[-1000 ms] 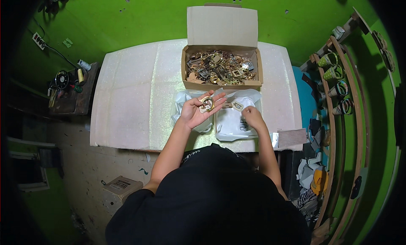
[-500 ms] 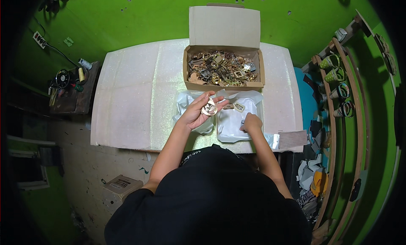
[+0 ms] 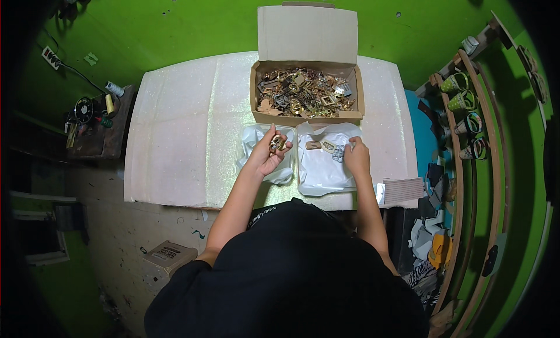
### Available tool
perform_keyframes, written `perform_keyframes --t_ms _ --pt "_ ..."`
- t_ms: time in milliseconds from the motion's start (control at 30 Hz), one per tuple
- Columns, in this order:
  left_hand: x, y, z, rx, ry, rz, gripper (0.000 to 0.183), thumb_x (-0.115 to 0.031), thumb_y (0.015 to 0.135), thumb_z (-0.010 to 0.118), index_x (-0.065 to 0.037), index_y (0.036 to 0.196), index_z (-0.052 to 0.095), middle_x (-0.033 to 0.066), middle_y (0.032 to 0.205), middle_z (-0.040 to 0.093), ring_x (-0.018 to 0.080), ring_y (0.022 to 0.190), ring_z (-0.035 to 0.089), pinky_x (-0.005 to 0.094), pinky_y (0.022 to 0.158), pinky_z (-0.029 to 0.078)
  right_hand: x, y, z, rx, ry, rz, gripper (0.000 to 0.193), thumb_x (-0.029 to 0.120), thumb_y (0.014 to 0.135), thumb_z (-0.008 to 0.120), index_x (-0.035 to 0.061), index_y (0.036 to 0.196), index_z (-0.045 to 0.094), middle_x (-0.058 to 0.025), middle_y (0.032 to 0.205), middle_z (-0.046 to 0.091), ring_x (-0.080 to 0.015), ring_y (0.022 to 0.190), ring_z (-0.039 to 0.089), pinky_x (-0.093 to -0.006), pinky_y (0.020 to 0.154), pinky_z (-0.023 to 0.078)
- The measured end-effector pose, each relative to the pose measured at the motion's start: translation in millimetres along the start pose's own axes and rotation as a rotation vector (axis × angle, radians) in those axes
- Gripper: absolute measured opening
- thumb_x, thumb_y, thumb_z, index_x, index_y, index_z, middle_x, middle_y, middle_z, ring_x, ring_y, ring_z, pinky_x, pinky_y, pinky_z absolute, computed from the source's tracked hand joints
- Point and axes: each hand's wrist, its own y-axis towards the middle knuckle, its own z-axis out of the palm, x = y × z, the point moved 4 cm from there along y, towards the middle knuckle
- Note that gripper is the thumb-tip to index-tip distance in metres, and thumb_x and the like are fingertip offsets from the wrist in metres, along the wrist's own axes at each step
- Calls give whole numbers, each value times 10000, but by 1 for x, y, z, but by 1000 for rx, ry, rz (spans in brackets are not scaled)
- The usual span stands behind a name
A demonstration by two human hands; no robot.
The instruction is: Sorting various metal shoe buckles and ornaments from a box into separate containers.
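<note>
My left hand (image 3: 269, 153) is cupped palm up over a white plastic-lined tray (image 3: 252, 141) and holds a few small metal buckles (image 3: 276, 144). My right hand (image 3: 356, 156) rests fingers down on the second white-lined tray (image 3: 321, 173), touching a grey buckle (image 3: 338, 153); two more buckles (image 3: 321, 145) lie beside it. Just beyond both trays stands an open cardboard box (image 3: 305, 94) heaped with several mixed brass and silver buckles, its lid flap raised.
The trays and box sit on a pale sparkly table (image 3: 181, 134). A small ribbed card (image 3: 403, 190) lies at the table's right front corner. A dark side stand (image 3: 93, 119) with spools is on the left; curved wooden racks (image 3: 466, 128) are on the right. A small box (image 3: 168, 255) lies on the floor.
My left hand has drawn back a little toward me with the buckles. My right hand has shifted right and forward onto the grey buckle in the right tray.
</note>
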Motion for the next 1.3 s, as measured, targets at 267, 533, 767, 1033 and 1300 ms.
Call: perform_keyframes --t_ms 267,533,767,1033,1300 --pt "-2 -4 1 2 13 36 167 -202 860 452 -42 891 488 122 919 540 288 876 545 294 564 538 8 -1 30 350 -270 26 293 151 697 599 4 937 516 -194 848 594 -343 812 573 -418 704 455" --pt "-5 -17 17 55 116 96 349 -3 793 400 23 1136 342 222 1127 434 383 1074 435 389 895 431 -4 14 52 338 -338 -4 288 195 728 572 18 949 516 -179 839 601 -335 792 583 -422 673 464" --pt "-19 -19 -4 -38 272 124 316 -59 798 434 -10 1110 410 149 1010 496 271 900 539 296 711 496 27 -2 23 156 -259 87 279 209 746 560 22 949 523 -172 822 603 -349 771 580 -424 658 463" --pt "-43 -42 -25 -202 476 233 97 -145 811 506 -69 869 492 23 708 459 97 566 417 197 442 338 16 -17 7 -21 -198 -21 355 175 720 581 35 1026 469 -164 931 537 -335 845 538 -411 702 440" --pt "-42 -53 -34 -279 541 258 119 -86 793 522 -54 905 494 34 764 521 92 595 486 192 501 424 -31 -16 -6 -114 -285 182 316 118 729 553 38 1024 472 -165 950 505 -324 854 533 -411 699 449"
